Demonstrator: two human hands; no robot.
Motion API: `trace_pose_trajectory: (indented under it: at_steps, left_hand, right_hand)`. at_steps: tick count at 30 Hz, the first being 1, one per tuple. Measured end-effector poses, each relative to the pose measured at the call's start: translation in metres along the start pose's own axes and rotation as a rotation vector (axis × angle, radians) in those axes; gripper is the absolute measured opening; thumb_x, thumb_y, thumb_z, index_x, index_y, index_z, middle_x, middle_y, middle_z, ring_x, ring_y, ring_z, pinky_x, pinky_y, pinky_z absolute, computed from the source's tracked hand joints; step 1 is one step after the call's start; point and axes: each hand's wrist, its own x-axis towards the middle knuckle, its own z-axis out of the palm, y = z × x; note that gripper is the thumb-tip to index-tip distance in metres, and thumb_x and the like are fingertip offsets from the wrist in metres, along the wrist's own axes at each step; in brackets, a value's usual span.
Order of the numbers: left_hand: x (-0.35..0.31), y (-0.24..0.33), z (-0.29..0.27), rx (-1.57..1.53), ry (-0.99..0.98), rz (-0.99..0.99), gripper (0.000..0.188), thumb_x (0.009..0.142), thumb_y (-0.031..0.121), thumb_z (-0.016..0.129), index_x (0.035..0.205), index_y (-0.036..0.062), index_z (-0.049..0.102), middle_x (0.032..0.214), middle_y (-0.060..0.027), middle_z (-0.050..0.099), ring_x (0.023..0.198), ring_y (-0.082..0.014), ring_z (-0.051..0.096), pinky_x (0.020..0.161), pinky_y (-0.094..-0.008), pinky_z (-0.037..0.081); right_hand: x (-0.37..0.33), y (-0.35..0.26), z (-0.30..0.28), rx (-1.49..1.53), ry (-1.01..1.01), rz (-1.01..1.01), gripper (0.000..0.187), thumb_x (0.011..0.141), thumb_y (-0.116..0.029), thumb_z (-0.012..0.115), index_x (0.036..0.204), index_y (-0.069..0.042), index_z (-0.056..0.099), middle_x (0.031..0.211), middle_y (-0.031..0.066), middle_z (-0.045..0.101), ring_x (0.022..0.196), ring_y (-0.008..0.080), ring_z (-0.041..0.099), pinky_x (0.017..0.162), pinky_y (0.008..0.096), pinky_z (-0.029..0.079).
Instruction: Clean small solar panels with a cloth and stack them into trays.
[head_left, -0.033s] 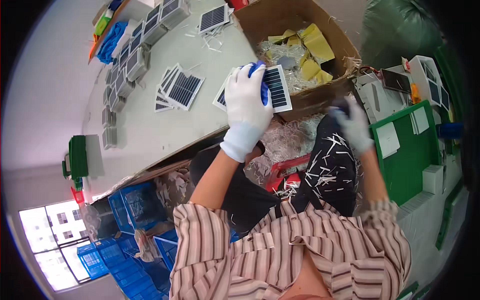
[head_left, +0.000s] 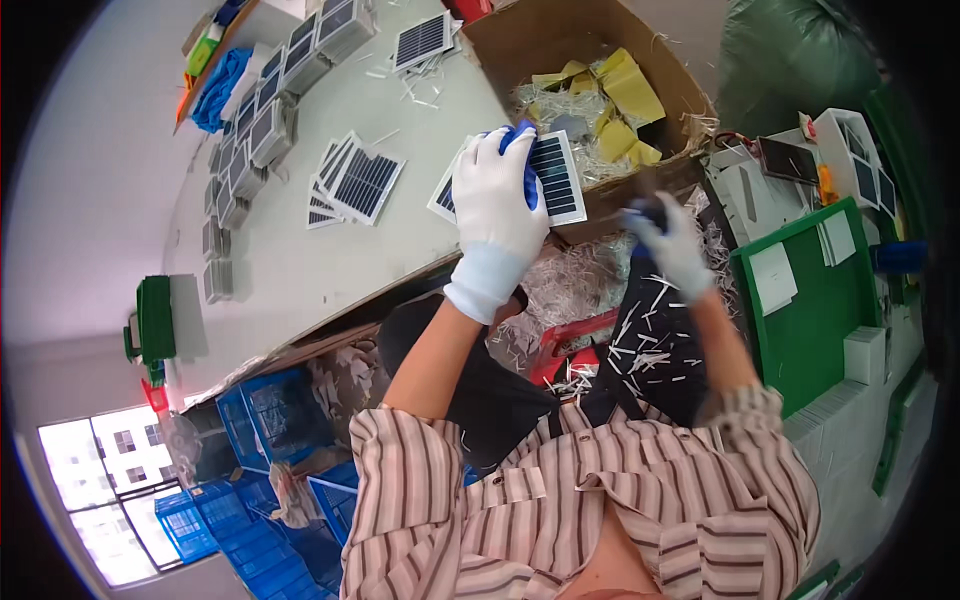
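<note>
My left hand (head_left: 497,195), in a white glove with blue on the fingers, is closed on a small solar panel (head_left: 560,180) with a white border. The panel lies across the front edge of the pale table, its middle hidden under the hand. To the right, above my thigh, my right hand (head_left: 678,248) is gloved too and curled, smeared by motion. A blurred dark shape shows at its fingers, too unclear to name. Left of my left hand lies a fan of loose solar panels (head_left: 366,183). Farther back another small pile of panels (head_left: 422,42) sits beside white strips.
Stacks of panels (head_left: 268,133) line the table's far left side. A cardboard box (head_left: 560,40) holding white shreds and yellow paper stands ahead. At right are a green tray (head_left: 815,330) and a white bin (head_left: 850,150). White strips lie over my dark trousers.
My right hand has moved left, toward the panel. My left hand stays on the panel at the table edge.
</note>
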Motion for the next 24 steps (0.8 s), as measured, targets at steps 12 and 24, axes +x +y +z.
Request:
trace_pose_trajectory:
  at_steps: [12, 24]
  left_hand:
    - [0.006, 0.005, 0.014, 0.007, 0.074, -0.007, 0.042, 0.07, 0.008, 0.062, 0.112, 0.0026, 0.061, 0.111, -0.0162, 0.057, 0.11, -0.0342, 0.05, 0.099, -0.043, 0.037]
    - [0.006, 0.012, 0.008, 0.092, 0.021, -0.008, 0.045, 0.072, 0.008, 0.064, 0.116, 0.0026, 0.059, 0.115, -0.0177, 0.056, 0.111, -0.0384, 0.049, 0.097, -0.0446, 0.039]
  right_hand:
    - [0.008, 0.001, 0.054, -0.087, -0.558, -0.123, 0.02, 0.071, -0.009, 0.072, 0.088, -0.001, 0.066, 0.076, 0.0051, 0.067, 0.068, 0.0086, 0.063, 0.065, 0.0237, 0.05]
    - [0.063, 0.005, 0.13, 1.504, -0.122, 0.247, 0.042, 0.097, -0.039, 0.041, 0.124, -0.008, 0.049, 0.108, 0.0076, 0.063, 0.097, 0.0204, 0.062, 0.093, 0.0351, 0.047]
